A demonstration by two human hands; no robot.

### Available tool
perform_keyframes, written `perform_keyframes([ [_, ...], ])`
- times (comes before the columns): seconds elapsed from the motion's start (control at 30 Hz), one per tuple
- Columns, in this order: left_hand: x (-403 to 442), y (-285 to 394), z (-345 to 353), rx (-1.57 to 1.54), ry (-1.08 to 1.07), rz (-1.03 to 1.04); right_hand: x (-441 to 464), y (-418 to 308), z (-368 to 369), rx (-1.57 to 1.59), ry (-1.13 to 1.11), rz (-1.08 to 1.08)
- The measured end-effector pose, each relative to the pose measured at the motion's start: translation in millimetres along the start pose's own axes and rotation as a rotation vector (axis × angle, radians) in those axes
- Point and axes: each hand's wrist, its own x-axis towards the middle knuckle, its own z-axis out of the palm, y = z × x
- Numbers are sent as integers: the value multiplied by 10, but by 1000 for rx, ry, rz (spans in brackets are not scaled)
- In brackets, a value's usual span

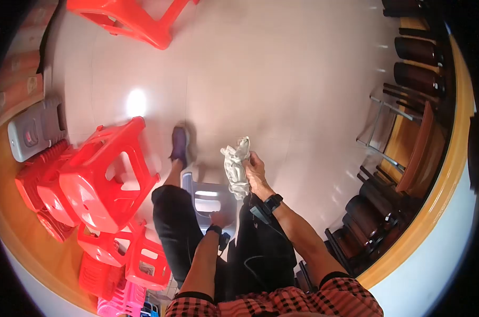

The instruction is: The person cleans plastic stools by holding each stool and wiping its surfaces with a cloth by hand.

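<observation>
One crumpled bundle (235, 168) is gripped in your right hand (256, 174), open floor (271, 90) beyond; left hand (218, 219), at the grey stool (225, 199), grip indeterminable.

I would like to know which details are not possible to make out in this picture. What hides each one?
All in the head view:
- Right hand: some fingertips, hidden by the pale bundle.
- Pale bundle: its inside, hidden by its own folds.
- Left hand: whether it grips the grey stool; too small and dark.
- Far red stool: partly cut off by the top edge.
- Watch: its display, too small.
</observation>
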Motion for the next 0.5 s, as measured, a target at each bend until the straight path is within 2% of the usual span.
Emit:
perform_keyframes([
  [0.07,127,-98,-218,-9,-68,9,199,125,25,-159,-22,-109],
  [0.1,328,-246,-72,83,-143,57,273,140,62,-242,-23,-164],
  [0.2,284,-279,-405,-39,-163,26,149,-403,445,-382,-51,-156],
  [0.23,67,-214,-1047,43,-328,54,168,-434,531,-353,-37,-135],
  [0.33,-14,-255,-1321,75,-259,96,286,-391,483,-453,3,-215],
  [0.37,16,-273,-1316,49,-226,74,246,-572,563,-545,5,-247],
  [0.4,59,-290,-1329,-49,-215,122,202,-754,662,-563,40,-212],
  [0.5,209,-355,-1209,-197,-7,187,262,-1083,739,-592,80,-114],
])
